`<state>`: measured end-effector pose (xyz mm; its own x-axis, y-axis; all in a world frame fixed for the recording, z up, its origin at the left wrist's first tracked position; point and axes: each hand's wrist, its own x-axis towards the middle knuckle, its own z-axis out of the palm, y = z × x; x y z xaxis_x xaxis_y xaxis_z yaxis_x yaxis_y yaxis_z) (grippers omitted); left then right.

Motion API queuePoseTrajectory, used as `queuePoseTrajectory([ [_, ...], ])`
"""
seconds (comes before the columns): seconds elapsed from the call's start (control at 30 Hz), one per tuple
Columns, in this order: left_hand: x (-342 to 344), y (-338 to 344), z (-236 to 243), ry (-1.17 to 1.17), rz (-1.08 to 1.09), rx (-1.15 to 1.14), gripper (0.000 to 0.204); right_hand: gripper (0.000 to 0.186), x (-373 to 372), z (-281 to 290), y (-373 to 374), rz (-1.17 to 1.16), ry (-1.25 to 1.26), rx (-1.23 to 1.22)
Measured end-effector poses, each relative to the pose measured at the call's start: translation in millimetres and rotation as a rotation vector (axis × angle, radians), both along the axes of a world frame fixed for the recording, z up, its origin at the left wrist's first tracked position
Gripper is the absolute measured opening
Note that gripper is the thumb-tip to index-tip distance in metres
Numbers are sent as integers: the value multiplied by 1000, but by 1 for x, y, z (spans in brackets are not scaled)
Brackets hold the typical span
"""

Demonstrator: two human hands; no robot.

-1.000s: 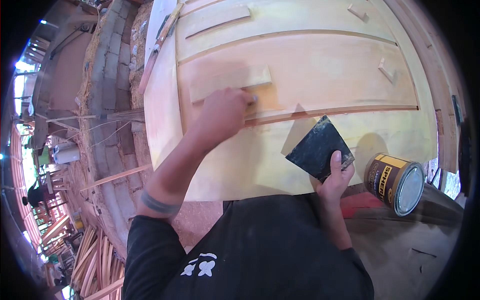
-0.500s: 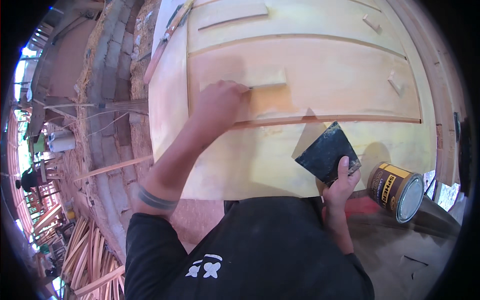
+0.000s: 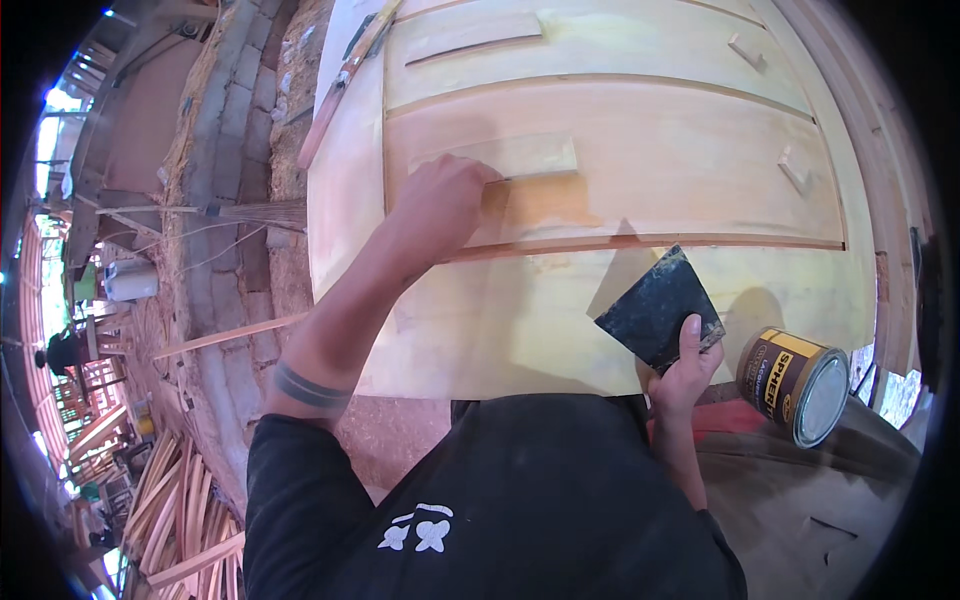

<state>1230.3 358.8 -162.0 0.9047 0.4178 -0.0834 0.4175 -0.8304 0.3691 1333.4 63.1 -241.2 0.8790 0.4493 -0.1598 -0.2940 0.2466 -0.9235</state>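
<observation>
My left hand is closed at the near edge of a pale wooden strip on a drawer-like front panel. Its fingertips pinch together there; whatever is in them is too small and hidden to name. An orange-tinted patch lies on the panel just below the strip. In my right hand is a dark square plate with scuffed, smeared edges, thumb on top. The plate is held tilted over the near part of the yellowish wooden surface.
A brown and yellow tin can with a pale lid lies tilted to the right of my right hand. A long reddish-handled tool rests along the surface's far left edge. Wood strips are heaped at lower left, beside a brick wall.
My left hand has shifted very slightly left along the strip's near edge. The right hand keeps its hold on the dark plate, and the whole view has moved a little.
</observation>
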Motion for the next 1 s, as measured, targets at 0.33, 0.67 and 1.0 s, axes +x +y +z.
queuePoseTrajectory([
  [0.33,-13,-23,8,135,-70,-117,35,27,0,-6,-1,-42,2,12],
  [0.67,-34,-18,8,79,-28,-87,39,27,-1,-4,3,-53,-13,15],
  [1.0,-36,-22,-30,-37,110,145,40,27,-2,3,2,-22,-28,-49],
])
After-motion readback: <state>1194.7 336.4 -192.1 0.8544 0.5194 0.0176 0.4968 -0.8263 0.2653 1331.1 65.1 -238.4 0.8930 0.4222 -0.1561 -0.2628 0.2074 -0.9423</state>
